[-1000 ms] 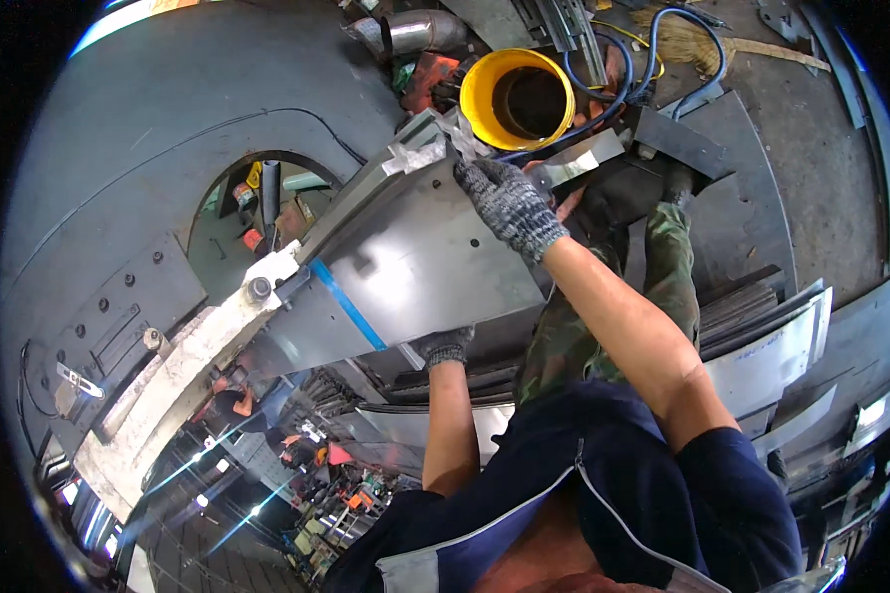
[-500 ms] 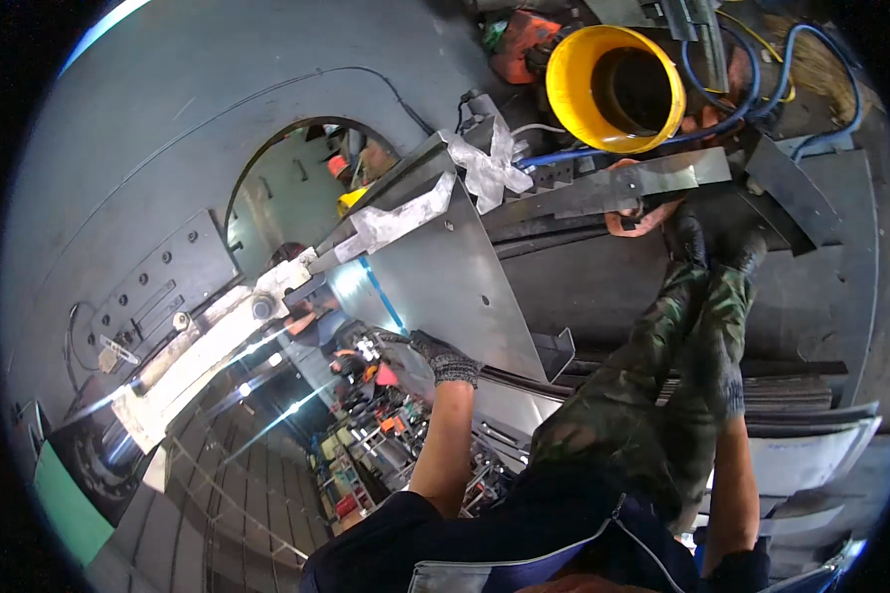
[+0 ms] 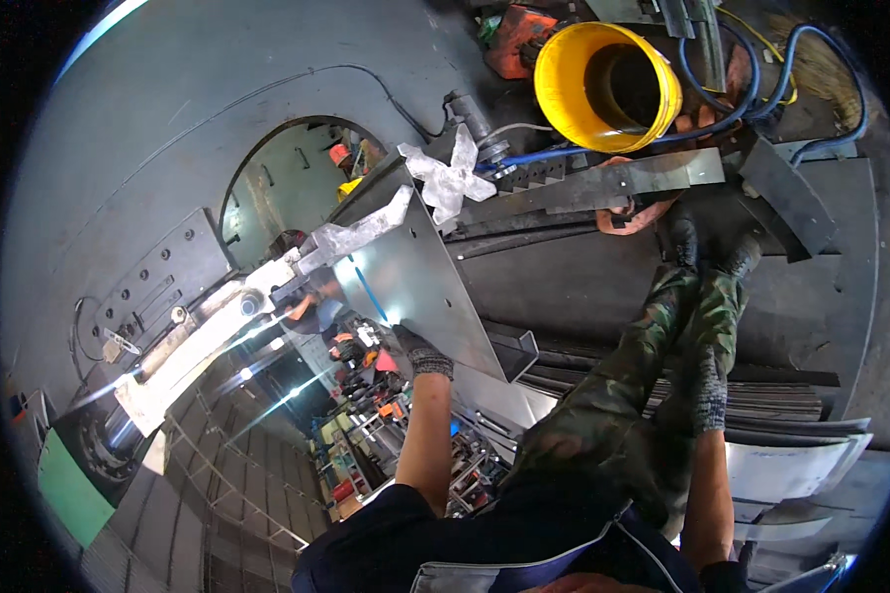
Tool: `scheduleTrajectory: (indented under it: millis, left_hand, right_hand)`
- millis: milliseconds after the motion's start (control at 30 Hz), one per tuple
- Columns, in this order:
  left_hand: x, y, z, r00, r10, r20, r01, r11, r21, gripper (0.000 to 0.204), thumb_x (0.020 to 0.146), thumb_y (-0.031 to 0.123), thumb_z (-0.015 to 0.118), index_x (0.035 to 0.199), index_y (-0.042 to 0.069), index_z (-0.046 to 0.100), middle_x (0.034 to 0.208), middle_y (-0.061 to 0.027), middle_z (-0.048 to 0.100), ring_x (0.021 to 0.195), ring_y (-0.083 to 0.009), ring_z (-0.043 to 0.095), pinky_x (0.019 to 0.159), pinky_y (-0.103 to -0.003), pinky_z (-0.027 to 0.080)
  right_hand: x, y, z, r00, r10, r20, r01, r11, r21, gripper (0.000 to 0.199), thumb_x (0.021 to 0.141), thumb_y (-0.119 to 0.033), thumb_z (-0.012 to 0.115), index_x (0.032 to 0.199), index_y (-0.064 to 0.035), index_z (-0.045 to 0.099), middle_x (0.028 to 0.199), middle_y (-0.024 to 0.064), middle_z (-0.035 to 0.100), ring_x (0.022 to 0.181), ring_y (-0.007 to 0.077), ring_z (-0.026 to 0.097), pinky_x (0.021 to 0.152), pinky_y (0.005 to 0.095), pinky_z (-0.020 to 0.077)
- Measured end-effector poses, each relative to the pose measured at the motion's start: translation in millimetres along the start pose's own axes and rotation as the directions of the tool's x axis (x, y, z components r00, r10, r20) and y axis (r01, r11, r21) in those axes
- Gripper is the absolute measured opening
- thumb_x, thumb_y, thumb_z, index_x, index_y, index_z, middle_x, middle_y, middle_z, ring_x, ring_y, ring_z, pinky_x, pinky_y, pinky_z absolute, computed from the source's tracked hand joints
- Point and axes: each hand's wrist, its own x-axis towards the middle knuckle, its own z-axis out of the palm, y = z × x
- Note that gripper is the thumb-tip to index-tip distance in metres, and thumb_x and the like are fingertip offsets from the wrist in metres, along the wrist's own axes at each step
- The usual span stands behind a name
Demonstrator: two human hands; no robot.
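My left hand, in a grey and dark work glove, is closed at the near edge of a bent sheet metal panel. Its fingertips are partly hidden against that edge. The panel has small holes and a short folded flange at its near right corner. A blue strip runs along its left part. Close beside the panel's far end is a silver star-shaped metal piece. My right hand, gloved too, hangs against my camouflage trousers; its fingers blend into the cloth.
A big grey machine frame with a round opening stands at the left. A yellow bucket and a blue hose lie at the far right. Stacked metal strips are beside my legs. Another person shows in the background.
The panel and my left hand have shifted left together. The star-shaped piece also appears further left. My right hand has come further up into view along my leg.
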Motion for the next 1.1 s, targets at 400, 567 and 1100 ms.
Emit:
scheduleTrajectory:
  millis: [400, 567, 1100]
  left_hand:
    - [27, -146, -3, 0.968, 0.251, -0.022, -0.146, 0.632, 0.761, 0.064, 0.088, 0.058, 0.035, 0.131, 0.011, 0.044, 0.131, -0.0071, 0.047, 0.119, -0.0251, 0.043, 0.102, -0.039, 0.032]
    - [18, -179, 20, 0.948, 0.314, -0.048, -0.238, 0.801, 0.549, 0.072, 0.086, 0.065, 0.035, 0.133, 0.010, 0.042, 0.132, -0.0072, 0.047, 0.117, -0.0257, 0.044, 0.103, -0.037, 0.032]
    - [-2, -214, 79, 0.928, 0.222, -0.301, -0.112, 0.933, 0.341, 0.085, 0.083, 0.075, 0.027, 0.132, 0.007, 0.042, 0.130, -0.0128, 0.046, 0.114, -0.0291, 0.045, 0.098, -0.042, 0.037]
  right_hand:
    - [-78, -94, 15, 0.920, -0.386, 0.068, 0.330, 0.667, -0.668, 0.026, 0.081, -0.023, 0.060, 0.099, -0.0039, 0.058, 0.098, 0.0205, 0.060, 0.091, 0.0382, 0.057, 0.073, 0.0435, 0.0472]
    - [-127, -80, -35, 0.989, -0.147, 0.003, 0.143, 0.970, 0.198, 0.029, 0.087, -0.039, 0.055, 0.087, -0.0110, 0.061, 0.080, 0.0095, 0.060, 0.077, 0.0281, 0.055, 0.072, 0.0427, 0.0450]
    - [-80, -181, -41, 0.993, 0.100, -0.055, -0.110, 0.970, -0.216, 0.032, 0.092, -0.046, 0.043, 0.102, -0.0177, 0.054, 0.082, 0.0081, 0.058, 0.062, 0.0321, 0.052, 0.049, 0.0495, 0.0420]
